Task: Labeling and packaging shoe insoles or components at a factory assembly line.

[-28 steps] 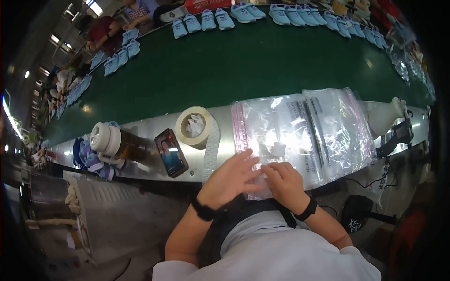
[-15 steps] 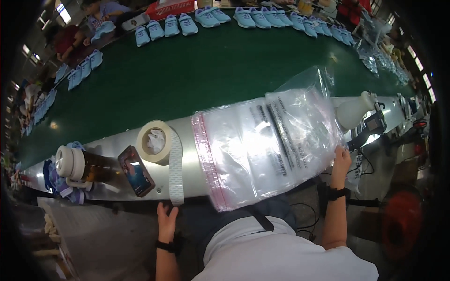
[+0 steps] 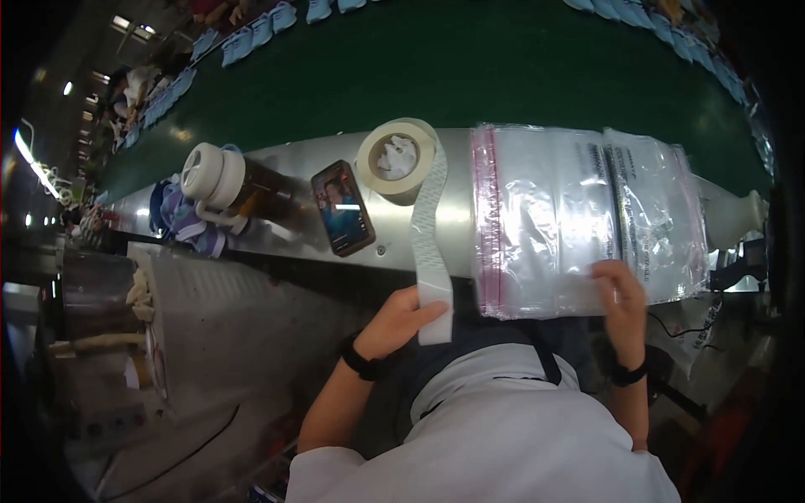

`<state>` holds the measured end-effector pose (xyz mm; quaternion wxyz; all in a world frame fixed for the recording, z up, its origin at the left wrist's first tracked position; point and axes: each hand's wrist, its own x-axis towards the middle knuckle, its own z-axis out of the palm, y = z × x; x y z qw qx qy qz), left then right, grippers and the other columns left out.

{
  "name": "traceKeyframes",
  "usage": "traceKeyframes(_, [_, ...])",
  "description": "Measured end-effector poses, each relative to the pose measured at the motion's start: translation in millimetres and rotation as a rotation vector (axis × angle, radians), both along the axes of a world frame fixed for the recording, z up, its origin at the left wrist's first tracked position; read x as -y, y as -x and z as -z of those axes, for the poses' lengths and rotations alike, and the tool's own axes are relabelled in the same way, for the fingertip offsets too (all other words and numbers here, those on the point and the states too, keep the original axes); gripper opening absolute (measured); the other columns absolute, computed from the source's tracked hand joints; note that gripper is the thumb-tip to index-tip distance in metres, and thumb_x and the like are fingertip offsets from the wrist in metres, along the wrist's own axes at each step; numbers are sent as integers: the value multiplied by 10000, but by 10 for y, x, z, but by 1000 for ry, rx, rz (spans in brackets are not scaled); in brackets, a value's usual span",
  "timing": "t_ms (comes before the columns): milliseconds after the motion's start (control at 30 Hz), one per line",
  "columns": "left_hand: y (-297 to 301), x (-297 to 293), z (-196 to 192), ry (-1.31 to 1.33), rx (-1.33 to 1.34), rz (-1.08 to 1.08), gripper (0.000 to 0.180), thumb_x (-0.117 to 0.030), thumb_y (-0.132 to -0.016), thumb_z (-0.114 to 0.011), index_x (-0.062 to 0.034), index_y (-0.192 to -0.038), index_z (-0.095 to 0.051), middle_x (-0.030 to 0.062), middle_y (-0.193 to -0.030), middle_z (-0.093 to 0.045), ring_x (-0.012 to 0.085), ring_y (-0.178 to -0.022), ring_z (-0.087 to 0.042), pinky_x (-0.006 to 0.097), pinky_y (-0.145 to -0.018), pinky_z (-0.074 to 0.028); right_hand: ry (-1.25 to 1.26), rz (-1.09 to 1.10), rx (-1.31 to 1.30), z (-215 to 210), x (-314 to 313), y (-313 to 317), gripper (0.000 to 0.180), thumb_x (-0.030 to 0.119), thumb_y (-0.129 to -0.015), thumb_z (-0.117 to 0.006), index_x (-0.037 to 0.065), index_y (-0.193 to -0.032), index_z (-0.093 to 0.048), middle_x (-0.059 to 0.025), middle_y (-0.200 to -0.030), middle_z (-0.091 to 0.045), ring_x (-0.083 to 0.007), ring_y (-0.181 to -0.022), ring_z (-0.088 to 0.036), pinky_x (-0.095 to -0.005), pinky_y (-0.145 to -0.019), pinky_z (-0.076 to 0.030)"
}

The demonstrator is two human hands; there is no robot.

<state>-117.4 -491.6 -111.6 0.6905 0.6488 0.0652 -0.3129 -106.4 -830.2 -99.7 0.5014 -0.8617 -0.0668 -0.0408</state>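
My left hand (image 3: 401,320) is closed on the loose end of a pale strip of labels (image 3: 425,220), thumb on top. The strip runs down from a cream-coloured roll (image 3: 366,161), which lies on the metal ledge with crumpled white paper in its core. Over the near edge of the clear plastic bags (image 3: 537,210) hovers my right hand (image 3: 622,312), a little blurred, its fingers bent and apart with nothing seen between them. The bags lie flat in a stack, with pink seal strips along their left side and dark print across them.
Left of the roll lie a phone (image 3: 344,208) with a lit screen and a brown drink bottle (image 3: 251,194) with a white lid. Purple-blue cloth (image 3: 186,214) sits beyond the bottle. A green belt (image 3: 486,75) carries light blue shoes (image 3: 260,32). A whitish bottle (image 3: 729,210) stands right of the bags.
My left hand has taken hold of the strip's end, which now bends toward me. My right hand has left the bags' right edge and moved left. The whole view has shifted.
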Motion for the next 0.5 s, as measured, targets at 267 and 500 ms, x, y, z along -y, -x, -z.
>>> traceKeyframes(267, [-68,435,-140,-97,88,496,234,-185,-923,-558,-18,-1085,-576,-5,-891,-586,60,-778,-522,224,-667,-451,-632,-326,-760,150,-1040,-186,172,185,-913,-541,19,-936,-582,-8,-823,-579,-97,-741,-545,-248,-667,-456])
traceKeyframes(500, [-777,84,319,185,95,-403,313,-235,-963,-455,-15,-1184,-437,83,-1107,-532,189,-967,-570,300,-751,-504,-544,-102,-854,174,-696,-2,188,169,-906,-552,54,-758,-556,49,-692,-500,-44,-628,-451,-205,-573,-382])
